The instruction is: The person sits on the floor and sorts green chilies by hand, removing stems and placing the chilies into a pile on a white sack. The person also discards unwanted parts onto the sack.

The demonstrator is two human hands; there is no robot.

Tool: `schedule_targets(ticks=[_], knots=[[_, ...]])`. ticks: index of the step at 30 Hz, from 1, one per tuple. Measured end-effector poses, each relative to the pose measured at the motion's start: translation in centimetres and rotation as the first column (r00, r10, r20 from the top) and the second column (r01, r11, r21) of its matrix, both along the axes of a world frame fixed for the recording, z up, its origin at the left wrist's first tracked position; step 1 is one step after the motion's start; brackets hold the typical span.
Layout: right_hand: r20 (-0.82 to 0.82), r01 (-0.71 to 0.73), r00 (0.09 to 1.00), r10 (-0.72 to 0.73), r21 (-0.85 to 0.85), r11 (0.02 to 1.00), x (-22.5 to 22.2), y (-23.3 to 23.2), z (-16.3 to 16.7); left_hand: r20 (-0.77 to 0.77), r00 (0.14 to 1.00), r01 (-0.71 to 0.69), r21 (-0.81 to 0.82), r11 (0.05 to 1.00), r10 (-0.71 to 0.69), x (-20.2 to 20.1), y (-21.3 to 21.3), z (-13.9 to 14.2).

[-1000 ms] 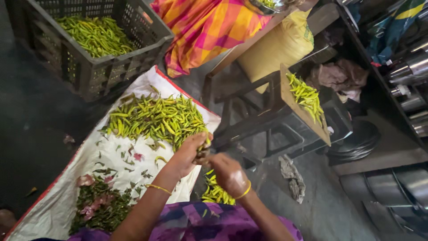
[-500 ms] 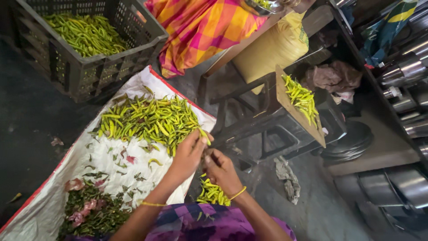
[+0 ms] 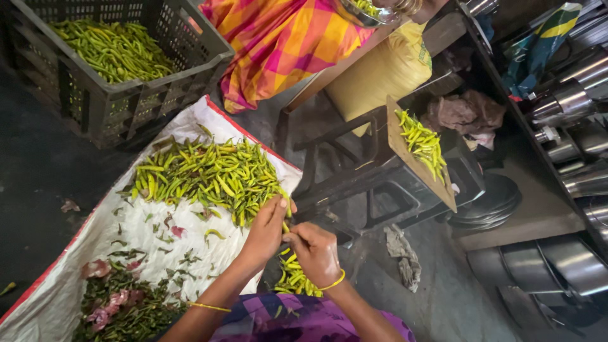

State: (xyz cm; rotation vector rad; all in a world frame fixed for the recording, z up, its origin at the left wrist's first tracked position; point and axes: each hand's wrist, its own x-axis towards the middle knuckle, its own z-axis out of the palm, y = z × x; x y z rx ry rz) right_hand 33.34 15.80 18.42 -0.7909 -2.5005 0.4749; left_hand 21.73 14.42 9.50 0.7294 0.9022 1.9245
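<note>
A green chilli (image 3: 286, 226) was pinched between the two hands, just off the near edge of the big chilli heap (image 3: 209, 177) on the white sheet (image 3: 145, 247). The left hand (image 3: 266, 231) had its fingers pressed together round the upper end of it, and the right hand (image 3: 315, 252) was curled shut on the lower end, the two hands touching. Below them lay a smaller pile of chillies (image 3: 292, 275), near the person's purple lap. A litter of stems and scraps (image 3: 123, 310) lay on the near end of the sheet.

Compared with half a second before, the hands had closed together a little and drawn slightly nearer the body; a second before, the left hand had lain farther out, at the edge of the heap. By my judgement, a chilli had just been picked from the heap and was being stemmed.

The black crate (image 3: 120, 57) of chillies, the tilted board (image 3: 418, 158) with chillies and the steel vessels (image 3: 570, 101) lay as before.
</note>
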Motion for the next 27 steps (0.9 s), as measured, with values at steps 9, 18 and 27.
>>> schedule_targets(ticks=[9,18,27], knots=[[0.258,-0.453,0.86,0.44,-0.01,0.891,0.3,-1.6,-0.1,0.495,0.744,0.559,-0.09,0.825,-0.45,-1.7,0.1,-1.3],[0.16,0.012,0.987,0.006,-0.111,0.994,-0.5,-0.1,1.8,0.486,0.735,0.557,-0.038,0.829,-0.472,-5.4,-0.5,-2.2],[0.108,0.133,0.99,-0.087,-0.571,0.81,1.5,3.5,-1.5,0.404,0.714,0.665,-0.139,0.734,-0.571,-1.7,-0.5,-1.0]])
